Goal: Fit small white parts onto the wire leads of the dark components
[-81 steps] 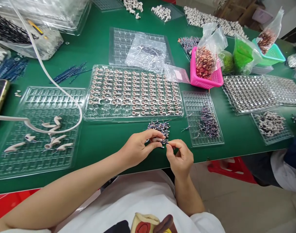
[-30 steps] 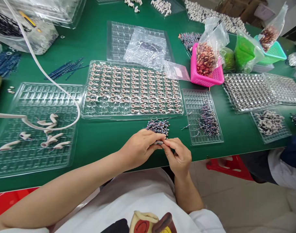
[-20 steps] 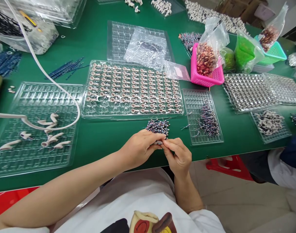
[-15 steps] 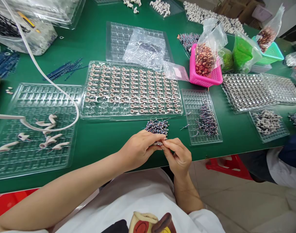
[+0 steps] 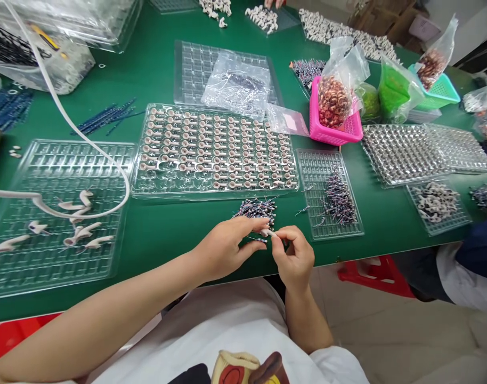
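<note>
Green tabletop (image 5: 167, 226); right hand (image 5: 294, 258) pinching pale part (image 5: 268, 233); left hand (image 5: 223, 248) half-spread, hold unclear; wired pile (image 5: 256, 207) partly hidden.

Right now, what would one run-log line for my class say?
right hand: pinching white part | left hand: open beside it | wired-parts pile: beyond left hand

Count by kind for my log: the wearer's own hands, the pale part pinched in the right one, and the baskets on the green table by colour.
Own hands (left hand, right hand): 2
Pale part: 1
Pink basket: 1
Turquoise basket: 1
Total: 5
</note>
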The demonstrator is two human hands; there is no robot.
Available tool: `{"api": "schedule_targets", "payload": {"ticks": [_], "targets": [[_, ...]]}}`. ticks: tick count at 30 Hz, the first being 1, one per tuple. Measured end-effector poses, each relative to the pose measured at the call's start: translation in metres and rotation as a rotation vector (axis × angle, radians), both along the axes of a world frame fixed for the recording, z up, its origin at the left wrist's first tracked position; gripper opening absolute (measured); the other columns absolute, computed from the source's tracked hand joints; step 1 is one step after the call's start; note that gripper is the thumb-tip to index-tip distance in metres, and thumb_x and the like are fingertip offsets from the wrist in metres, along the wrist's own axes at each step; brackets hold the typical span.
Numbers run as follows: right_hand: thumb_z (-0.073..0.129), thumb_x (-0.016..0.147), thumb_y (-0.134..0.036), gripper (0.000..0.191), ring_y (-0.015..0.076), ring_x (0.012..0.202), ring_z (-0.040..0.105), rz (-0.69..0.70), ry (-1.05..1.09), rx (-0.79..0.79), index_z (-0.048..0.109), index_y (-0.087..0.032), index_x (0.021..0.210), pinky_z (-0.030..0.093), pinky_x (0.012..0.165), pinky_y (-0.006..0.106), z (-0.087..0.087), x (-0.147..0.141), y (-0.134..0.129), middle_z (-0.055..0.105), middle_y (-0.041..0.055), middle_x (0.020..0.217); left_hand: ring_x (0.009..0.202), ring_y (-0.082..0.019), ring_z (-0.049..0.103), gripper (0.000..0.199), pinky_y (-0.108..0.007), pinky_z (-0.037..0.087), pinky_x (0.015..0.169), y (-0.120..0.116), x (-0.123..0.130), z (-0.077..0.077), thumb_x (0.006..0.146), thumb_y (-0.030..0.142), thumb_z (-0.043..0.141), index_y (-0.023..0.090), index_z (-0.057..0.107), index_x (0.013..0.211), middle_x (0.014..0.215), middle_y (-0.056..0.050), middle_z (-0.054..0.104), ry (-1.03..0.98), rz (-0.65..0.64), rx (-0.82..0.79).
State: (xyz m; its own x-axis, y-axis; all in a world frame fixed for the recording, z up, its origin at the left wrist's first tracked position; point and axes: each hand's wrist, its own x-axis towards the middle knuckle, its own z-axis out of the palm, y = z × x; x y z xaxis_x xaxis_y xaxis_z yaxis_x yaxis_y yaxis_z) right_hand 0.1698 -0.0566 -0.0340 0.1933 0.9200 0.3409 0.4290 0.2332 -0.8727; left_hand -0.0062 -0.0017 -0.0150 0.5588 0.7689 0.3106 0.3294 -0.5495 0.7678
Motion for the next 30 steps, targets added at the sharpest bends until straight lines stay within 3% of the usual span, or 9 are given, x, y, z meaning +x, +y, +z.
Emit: {"api": "schedule_targets", "payload": {"ticks": [8,30], "targets": [[0.061,0.088,-0.02,0.008,0.0112,0.064,0.051,-0.034,0.007,-0.067,0.059,-0.021,0.08,0.042,0.058,0.025,-0.003,0.002,-0.001,0.058,-0.0018,0.074,0.072,-0.014,0.068,0.011,-0.024,0.053,0.068,0.001,0.0,0.005,0.09,0.021,0.064,0.017,0.067,0.1,0.083,-0.002,0.075,-0.001,0.058,0.029],[0.059,0.089,-0.021,0.01,0.0119,0.063,0.052,0.015,-0.029,-0.086,0.059,-0.021,0.078,0.043,0.059,0.025,-0.003,0.005,-0.002,0.057,-0.0018,0.072,0.068,-0.016,0.062,0.014,-0.027,0.046,0.064,0.001,0.0,0.014,0.089,0.019,0.052,0.017,0.065,0.083,0.073,-0.003,0.068,0.124,0.058,-0.045]]}}
